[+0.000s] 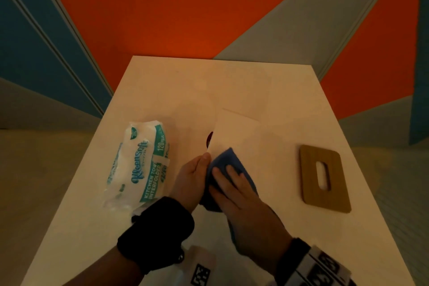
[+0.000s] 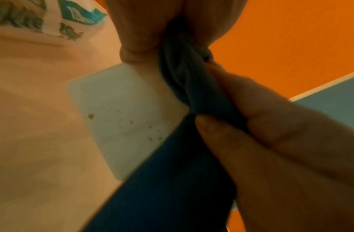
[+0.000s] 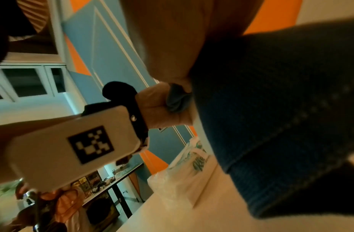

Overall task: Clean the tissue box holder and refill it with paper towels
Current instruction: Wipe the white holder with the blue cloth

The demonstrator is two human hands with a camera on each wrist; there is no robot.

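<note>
Tissue box holder: white, on the table, steadied at its near left edge by the left hand, fingers curled against it. Blue cloth: pressed flat to the holder under the right hand (fingers straight). Paper towel pack: just left of the grip. Wooden lid: lay well right.

Left hand sits just left of the right, palm turned inward, thumb up, fingers hidden from the head view. Right hand lies palm-down, fingers extended flat and pressing. Both forearms enter from below; each wrist carries a dark strap and a white tagged unit.
</note>
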